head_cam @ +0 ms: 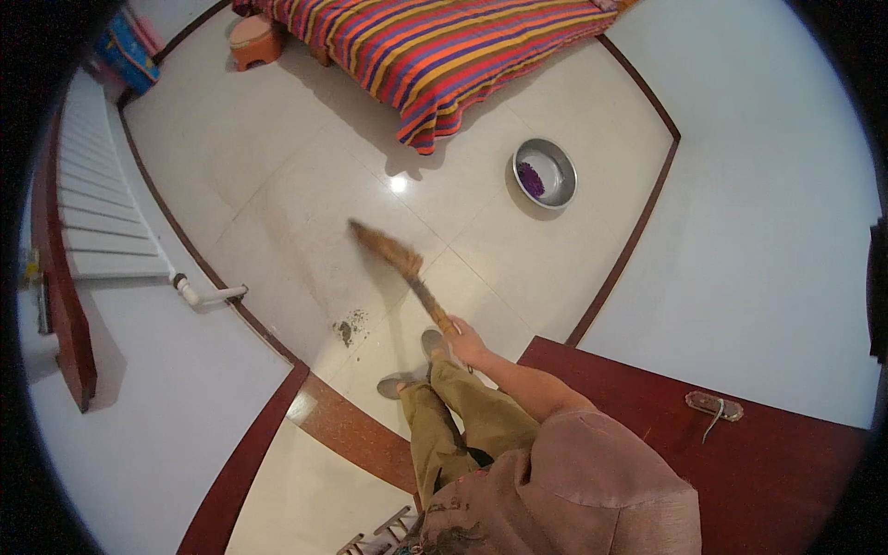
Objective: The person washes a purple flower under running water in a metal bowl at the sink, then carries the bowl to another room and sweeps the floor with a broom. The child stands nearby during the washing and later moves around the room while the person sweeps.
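Observation:
My right hand (467, 343) grips the handle end of a straw hand broom (388, 251), which reaches forward and left over the tiled floor. Its bristle end is slightly blurred, and I cannot tell whether the tip touches the tiles. A small heap of dark debris (347, 331) lies on the floor to the left of my feet, with loose specks around it. My left hand is out of view. Grey slippers (393, 387) are on my feet, just inside the doorway.
A metal basin (544, 173) holding something purple stands on the floor ahead right. A bed with a striped cover (444, 55) is at the back, beside an orange stool (255, 43). A dark red door (624, 416) stands on the right; a white radiator (104, 187) lines the left wall.

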Motion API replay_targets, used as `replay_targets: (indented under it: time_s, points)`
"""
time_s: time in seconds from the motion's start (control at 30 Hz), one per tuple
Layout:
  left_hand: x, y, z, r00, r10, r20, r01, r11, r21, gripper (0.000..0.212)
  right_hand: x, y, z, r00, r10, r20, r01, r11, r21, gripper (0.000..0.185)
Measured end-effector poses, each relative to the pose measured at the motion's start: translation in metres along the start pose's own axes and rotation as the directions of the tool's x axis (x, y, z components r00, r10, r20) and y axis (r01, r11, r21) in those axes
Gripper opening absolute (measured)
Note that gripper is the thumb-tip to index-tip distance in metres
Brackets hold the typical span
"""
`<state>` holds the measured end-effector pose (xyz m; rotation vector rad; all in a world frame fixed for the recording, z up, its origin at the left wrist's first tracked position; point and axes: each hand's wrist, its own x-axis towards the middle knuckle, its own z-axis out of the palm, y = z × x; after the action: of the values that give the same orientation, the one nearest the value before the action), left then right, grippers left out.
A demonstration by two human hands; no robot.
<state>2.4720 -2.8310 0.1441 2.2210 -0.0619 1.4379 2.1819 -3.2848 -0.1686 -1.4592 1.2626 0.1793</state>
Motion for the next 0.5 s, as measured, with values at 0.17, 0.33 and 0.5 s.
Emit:
replay_targets:
  time_s: [0.17,0.33,0.5]
  points:
    - [0.006,0.007,0.014,0.997,0.060,0.055,-0.058,0.997,-0.044,0.057,0.032,0.015,0.036,0.982,0.087,-0.168,-0.075,0.994,0.075,0.057]
    - [0.017,0.014,0.002,0.994,0.099,0.042,-0.099,0.995,-0.014,0.059,-0.054,-0.007,0.034,0.985,0.035,0.169,-0.004,0.984,-0.177,0.052]
    - [0.042,0.015,-0.006,0.991,0.128,0.044,-0.126,0.992,-0.030,0.060,-0.069,0.019,0.007,0.955,-0.206,0.213,0.273,0.894,-0.356,0.045]
